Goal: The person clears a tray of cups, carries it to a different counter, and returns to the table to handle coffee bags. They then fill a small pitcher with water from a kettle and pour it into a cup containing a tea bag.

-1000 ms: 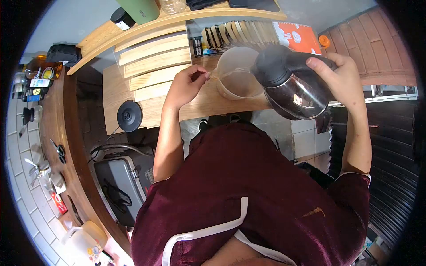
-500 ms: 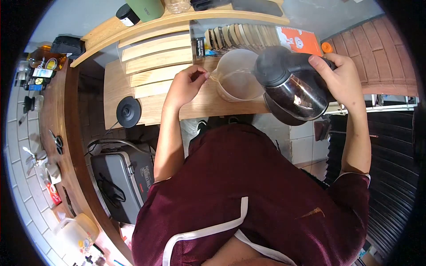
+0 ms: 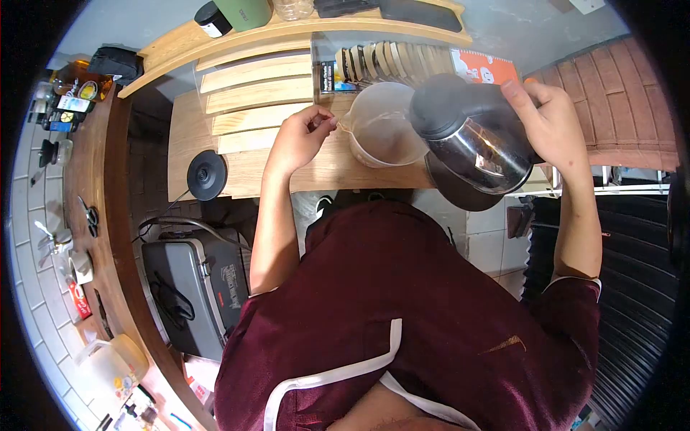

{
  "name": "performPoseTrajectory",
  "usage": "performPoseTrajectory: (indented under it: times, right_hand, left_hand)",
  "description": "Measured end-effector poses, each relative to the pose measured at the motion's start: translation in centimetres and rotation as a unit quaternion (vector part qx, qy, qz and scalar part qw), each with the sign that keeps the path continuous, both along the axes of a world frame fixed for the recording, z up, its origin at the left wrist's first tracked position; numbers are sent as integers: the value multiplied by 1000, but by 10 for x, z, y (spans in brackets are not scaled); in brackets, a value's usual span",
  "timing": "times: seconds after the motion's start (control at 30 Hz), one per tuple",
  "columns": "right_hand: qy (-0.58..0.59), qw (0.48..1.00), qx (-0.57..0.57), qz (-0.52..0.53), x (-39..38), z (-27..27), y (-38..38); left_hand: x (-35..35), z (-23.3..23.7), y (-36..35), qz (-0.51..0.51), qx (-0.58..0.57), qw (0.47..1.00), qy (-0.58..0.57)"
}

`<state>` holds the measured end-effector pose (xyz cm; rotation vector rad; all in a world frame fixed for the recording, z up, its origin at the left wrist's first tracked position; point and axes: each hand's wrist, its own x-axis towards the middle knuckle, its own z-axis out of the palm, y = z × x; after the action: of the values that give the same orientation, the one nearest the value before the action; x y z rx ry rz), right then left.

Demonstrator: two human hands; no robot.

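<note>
My right hand (image 3: 553, 129) is wrapped round the handle of a black and steel electric kettle (image 3: 483, 159). The kettle is tilted, its lid end over the right side of a translucent plastic pitcher (image 3: 366, 147). Steam or haze blurs the kettle's lid and the pitcher's inside, so I cannot make out the liquid level. My left hand (image 3: 300, 140) is closed in a pinch at the pitcher's left rim. A thin, pale thing runs between those fingertips and the rim, too small to name. The round black kettle base (image 3: 207, 174) rests at the table's left edge.
Slatted wood (image 3: 259, 92) and a row of books (image 3: 392, 63) stand behind the pitcher, beside an orange notebook (image 3: 485, 66). A raised shelf (image 3: 302, 30) holds a green container. Below left is a grey case (image 3: 190, 287); scissors (image 3: 89, 215) lie on the left counter.
The view has shifted slightly. The kettle stays tilted over the pitcher, perhaps a touch lower, and my left hand keeps its pinch at the rim.
</note>
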<state>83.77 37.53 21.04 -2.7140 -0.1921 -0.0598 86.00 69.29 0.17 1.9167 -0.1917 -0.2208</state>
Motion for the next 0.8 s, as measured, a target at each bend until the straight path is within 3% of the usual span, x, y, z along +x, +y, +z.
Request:
performPoseTrajectory:
  times: [0.27, 0.8]
  right_hand:
    - [18, 1000, -1, -7, 1, 5, 7]
    - [10, 999, -19, -41, -11, 3, 18]
  left_hand:
    - [-1, 2, 0, 9, -9, 1000, 2]
    - [12, -1, 11, -72, -33, 997, 13]
